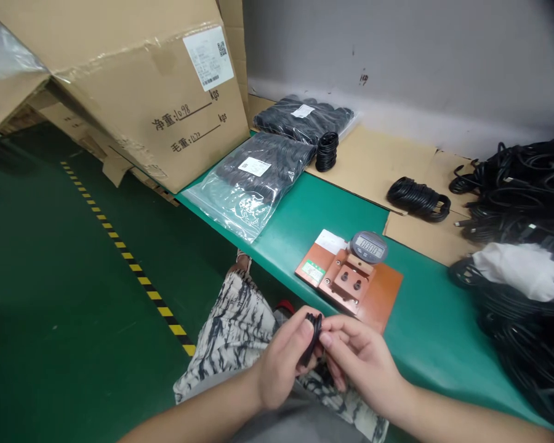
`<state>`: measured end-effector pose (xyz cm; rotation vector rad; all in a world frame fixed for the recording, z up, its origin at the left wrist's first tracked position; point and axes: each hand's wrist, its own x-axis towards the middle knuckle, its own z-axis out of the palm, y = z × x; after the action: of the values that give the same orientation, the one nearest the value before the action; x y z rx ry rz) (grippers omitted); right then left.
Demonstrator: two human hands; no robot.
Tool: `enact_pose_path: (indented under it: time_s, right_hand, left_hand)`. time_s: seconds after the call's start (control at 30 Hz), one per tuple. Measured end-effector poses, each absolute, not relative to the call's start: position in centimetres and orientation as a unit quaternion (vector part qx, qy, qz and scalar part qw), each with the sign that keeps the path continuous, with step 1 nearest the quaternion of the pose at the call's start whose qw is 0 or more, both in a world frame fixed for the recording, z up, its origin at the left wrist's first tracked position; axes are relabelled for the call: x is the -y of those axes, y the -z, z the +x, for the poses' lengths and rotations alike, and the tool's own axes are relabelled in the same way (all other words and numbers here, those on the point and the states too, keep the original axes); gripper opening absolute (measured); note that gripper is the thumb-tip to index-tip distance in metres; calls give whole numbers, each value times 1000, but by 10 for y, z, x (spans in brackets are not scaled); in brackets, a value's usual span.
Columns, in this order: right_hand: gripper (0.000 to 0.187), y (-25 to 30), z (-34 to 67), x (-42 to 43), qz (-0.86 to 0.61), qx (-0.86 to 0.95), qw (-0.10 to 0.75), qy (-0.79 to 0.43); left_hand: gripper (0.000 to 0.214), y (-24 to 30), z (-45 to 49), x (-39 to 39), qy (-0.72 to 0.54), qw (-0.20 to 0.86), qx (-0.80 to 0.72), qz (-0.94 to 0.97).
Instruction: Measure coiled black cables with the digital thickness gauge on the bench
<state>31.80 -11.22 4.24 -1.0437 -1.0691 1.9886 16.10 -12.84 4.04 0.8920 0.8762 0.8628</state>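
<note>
Over my lap, near the bench's front edge, both hands meet on a small bundle of thin black rubber rings. My left hand wraps round the bundle with the thumb on top. My right hand pinches the same bundle from the right side with fingertips. Just beyond them, a brown measuring fixture with a round digital gauge rests on the green bench.
Two clear bags of black rings and a ring stack lie at the back left beside a large cardboard box. Another ring bundle sits on cardboard sheets. Heaps of black rings and a white cloth fill the right.
</note>
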Motion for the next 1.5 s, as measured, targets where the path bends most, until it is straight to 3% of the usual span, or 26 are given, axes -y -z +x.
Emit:
enact_pose_path:
  time_s: [0.17, 0.5, 0.67, 0.8, 0.97, 1.1, 1.2, 1.5]
  right_hand:
    - [40, -40, 319, 112, -359, 417, 308, -776]
    - [39, -44, 317, 105, -346, 423, 275, -791]
    - [40, -41, 318, 102, -341, 393, 264, -812]
    - [39, -39, 316, 103, -345, 368, 288, -814]
    - [32, -45, 314, 110, -367, 422, 345, -754]
    - [30, -47, 314, 117, -374, 485, 364, -702]
    - [29, -44, 315, 119, -386, 514, 359, -677]
    - [32, -40, 317, 121, -396, 527, 347, -667]
  left_hand:
    - [53, -48, 160, 131, -370, 659, -462, 465]
    - [52, -47, 162, 130, -398, 627, -462, 485]
    - [51, -52, 155, 124, -388, 560, -470, 561]
    - [55, -50, 147, 122, -370, 539, -473, 591]
    - [51, -50, 144, 129, -376, 612, -485, 499]
    - [42, -57, 140, 135, -363, 594, -517, 498]
    - [34, -61, 137, 139, -373, 586, -514, 504]
    - [20, -63, 141, 142, -425, 707, -423, 374]
